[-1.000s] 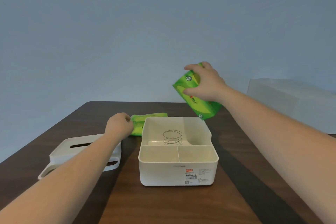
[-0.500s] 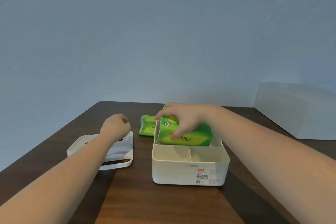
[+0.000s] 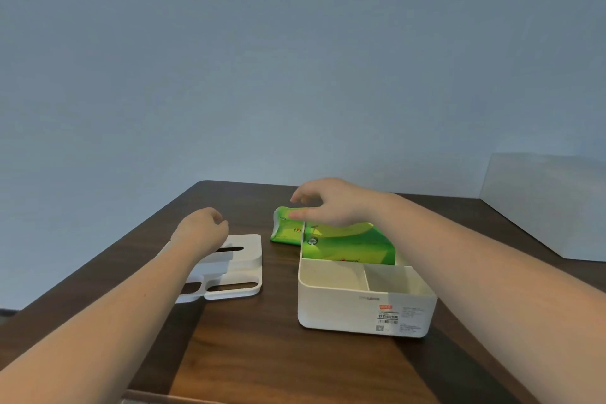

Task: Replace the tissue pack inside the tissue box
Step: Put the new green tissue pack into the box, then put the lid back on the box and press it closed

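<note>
A white tissue box (image 3: 347,311) stands open on the dark wooden table. A full green tissue pack (image 3: 351,244) lies in its rear compartment. My right hand (image 3: 331,203) hovers just above that pack, fingers spread, holding nothing. A second green pack (image 3: 284,229), flatter, lies on the table behind the box's left rear corner. The white lid (image 3: 239,269) with its slot lies flat to the left of the box. My left hand (image 3: 201,231) is loosely curled above the lid, empty.
The box's two front compartments (image 3: 331,274) hold nothing. A large white box (image 3: 544,207) stands at the table's far right. The table's far edge (image 3: 249,184) runs close behind the packs, and a wall rises behind it.
My right hand lowered the green pack into the box's rear compartment and let go, now lifted slightly above it. The left hand stayed over the lid.
</note>
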Available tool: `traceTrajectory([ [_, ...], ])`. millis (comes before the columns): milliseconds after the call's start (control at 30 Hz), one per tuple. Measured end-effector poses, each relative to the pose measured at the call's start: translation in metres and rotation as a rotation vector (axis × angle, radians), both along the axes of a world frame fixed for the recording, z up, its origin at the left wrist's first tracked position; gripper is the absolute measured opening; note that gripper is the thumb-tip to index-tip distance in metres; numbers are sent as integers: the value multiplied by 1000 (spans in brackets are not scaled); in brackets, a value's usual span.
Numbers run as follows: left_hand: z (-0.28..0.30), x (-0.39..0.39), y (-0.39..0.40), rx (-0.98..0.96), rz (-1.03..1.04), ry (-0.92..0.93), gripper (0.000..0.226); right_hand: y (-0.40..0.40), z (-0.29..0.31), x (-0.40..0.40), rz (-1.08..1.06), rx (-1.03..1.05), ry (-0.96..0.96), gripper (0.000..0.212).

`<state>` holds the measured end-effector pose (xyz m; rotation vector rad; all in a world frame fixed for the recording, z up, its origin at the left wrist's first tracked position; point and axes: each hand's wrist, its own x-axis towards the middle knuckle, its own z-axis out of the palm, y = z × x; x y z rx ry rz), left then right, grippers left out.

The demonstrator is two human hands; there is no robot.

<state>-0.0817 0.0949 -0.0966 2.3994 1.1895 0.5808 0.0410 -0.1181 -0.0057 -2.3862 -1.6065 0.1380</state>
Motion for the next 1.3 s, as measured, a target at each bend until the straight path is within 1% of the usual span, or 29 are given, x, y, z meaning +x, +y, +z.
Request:
traceTrajectory([
  [100,-2,-17,10,15,51,23,42,15,-2,-13,-18,51,11,45],
  [233,-7,-38,24,-4,124,85,45,43,-15,-32,-34,13,21,43],
  [333,-12,-50,33,-40,148,119,50,65,-26,-44,-47,-52,9,42],
  [433,-17,-58,37,-70,167,126,49,85,-36,-55,-73,-131,-28,39],
  [567,-24,-63,39,-119,175,95,47,106,-44,-65,-89,-311,-62,39],
  [667,-27,-65,42,-133,177,89,45,113,-50,-65,-117,-407,-35,40],
  [800,-29,-64,46,-143,186,71,36,118,-54,-64,-182,-458,45,42],
  [900,-31,-65,45,-117,195,62,30,119,-54,-65,-196,-462,46,31],
  [967,-30,-65,42,-94,211,31,25,118,-52,-66,-243,-417,26,36],
  [1000,-28,-65,41,-91,220,1,21,118,-50,-65,-268,-353,10,40],
  [1100,-16,-63,35,-115,231,-152,28,113,-40,-56,-371,-69,105,46],
  [1133,-11,-62,33,-127,229,-212,24,110,-34,-54,-391,3,137,45],
  [1200,2,-58,27,-146,215,-307,16,103,-21,-46,-414,102,188,35],
  [1300,19,-48,15,-176,174,-388,15,85,-4,-35,-446,161,200,7],
])
